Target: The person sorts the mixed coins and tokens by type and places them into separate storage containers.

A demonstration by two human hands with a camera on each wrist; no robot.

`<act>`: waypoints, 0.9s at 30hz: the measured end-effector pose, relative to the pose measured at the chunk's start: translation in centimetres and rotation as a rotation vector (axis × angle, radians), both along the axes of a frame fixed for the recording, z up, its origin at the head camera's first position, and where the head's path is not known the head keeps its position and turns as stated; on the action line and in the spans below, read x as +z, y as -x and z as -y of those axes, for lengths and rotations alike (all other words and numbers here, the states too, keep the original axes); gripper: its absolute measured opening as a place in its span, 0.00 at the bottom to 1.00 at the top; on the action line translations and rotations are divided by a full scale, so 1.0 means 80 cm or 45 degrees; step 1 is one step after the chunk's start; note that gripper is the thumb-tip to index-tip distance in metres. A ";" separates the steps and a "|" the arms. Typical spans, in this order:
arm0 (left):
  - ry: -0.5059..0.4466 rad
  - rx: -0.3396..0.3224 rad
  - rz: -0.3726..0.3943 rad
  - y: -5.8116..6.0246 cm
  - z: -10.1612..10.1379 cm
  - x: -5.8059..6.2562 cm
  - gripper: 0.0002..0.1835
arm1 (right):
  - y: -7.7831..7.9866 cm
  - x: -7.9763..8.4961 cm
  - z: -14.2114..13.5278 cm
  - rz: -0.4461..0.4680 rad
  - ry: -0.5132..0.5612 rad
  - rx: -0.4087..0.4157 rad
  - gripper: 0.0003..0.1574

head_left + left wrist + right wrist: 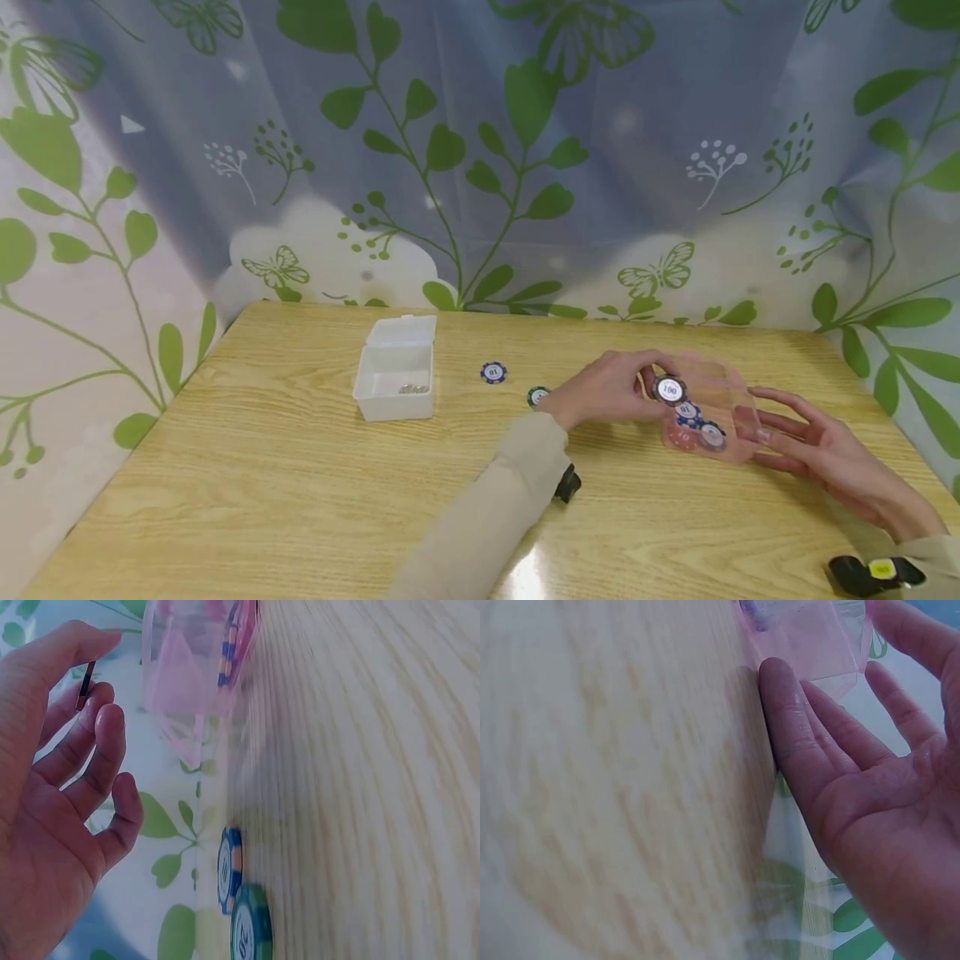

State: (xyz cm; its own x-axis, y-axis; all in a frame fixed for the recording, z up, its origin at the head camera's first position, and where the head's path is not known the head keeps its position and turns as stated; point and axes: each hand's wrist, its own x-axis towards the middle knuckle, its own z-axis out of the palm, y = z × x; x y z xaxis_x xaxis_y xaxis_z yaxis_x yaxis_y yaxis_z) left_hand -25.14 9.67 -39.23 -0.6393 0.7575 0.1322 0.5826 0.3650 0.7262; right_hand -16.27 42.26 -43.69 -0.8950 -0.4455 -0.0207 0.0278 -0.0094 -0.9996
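My left hand pinches a black poker chip marked 100 between thumb and fingers, over the left side of a pink translucent box. In the left wrist view that chip appears edge-on. Inside the box lie a red poker chip and blue poker chips. My right hand touches the box's right side, its fingers fairly straight. The right wrist view shows those fingers against the pink wall. A green poker chip lies on the table, partly hidden by my left hand in the head view.
A blue poker chip marked 10 lies on the wooden table behind the green one. Farther left stands a white box, lid up, with small shiny bits inside. A leaf-patterned curtain hangs along the table's back edge.
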 end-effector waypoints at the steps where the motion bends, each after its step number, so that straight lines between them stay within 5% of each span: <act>1: -0.006 -0.002 0.003 0.000 -0.002 0.000 0.22 | 0.000 0.000 0.000 -0.002 0.001 -0.001 0.38; 21: 0.017 -0.012 -0.064 -0.004 -0.042 0.000 0.21 | 0.001 0.002 -0.001 -0.018 -0.034 0.017 0.38; 27: 0.058 0.057 -0.067 -0.007 -0.053 -0.006 0.22 | 0.000 0.002 0.000 -0.014 -0.006 0.036 0.38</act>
